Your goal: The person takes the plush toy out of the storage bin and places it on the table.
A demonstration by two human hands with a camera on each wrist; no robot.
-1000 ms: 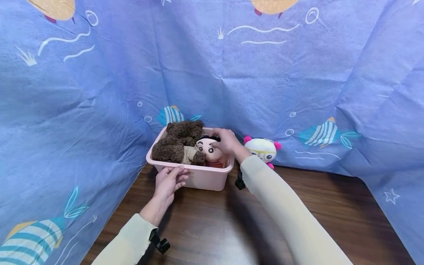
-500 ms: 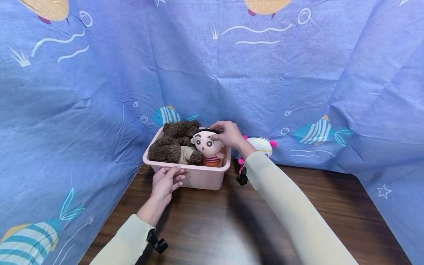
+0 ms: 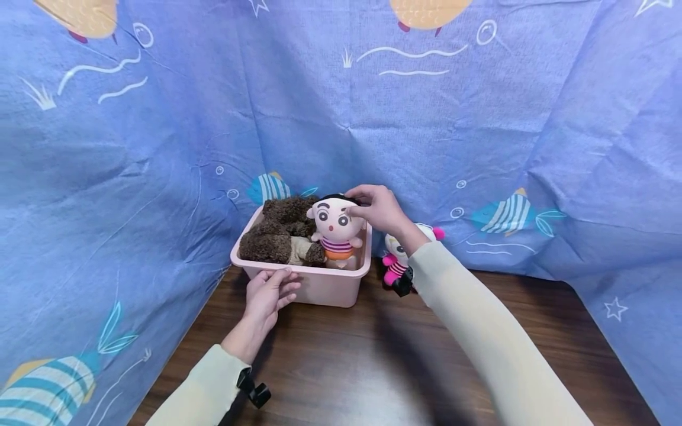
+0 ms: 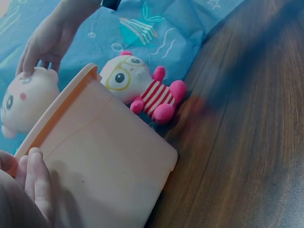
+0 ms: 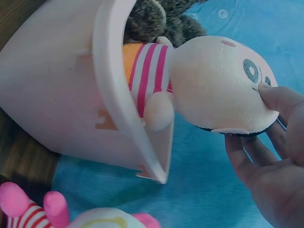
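A plush boy doll (image 3: pixel 331 222) with black hair, a pink-striped top and orange shorts stands upright in the right part of a pink plastic bin (image 3: pixel 325 288). My right hand (image 3: pixel 379 208) grips its head from above and the right, thumb on the face and fingers behind, as the right wrist view shows at the doll's head (image 5: pixel 216 85). Beside the doll, a curly dark brown teddy bear (image 3: pixel 269 239) fills the left of the bin. My left hand (image 3: pixel 268 294) holds the bin's front rim, thumb on top and fingers against the outer wall (image 4: pixel 104 156).
A white-headed plush toy (image 4: pixel 126 78) with yellow glasses and a pink-striped body sits on the wooden table (image 3: pixel 330 367), right of the bin. A blue fish-print cloth (image 3: pixel 453 130) hangs behind and along the left side.
My right hand has risen with the doll, lifting it from lying low in the bin to upright, its head above the rim. The left hand keeps its hold on the rim.
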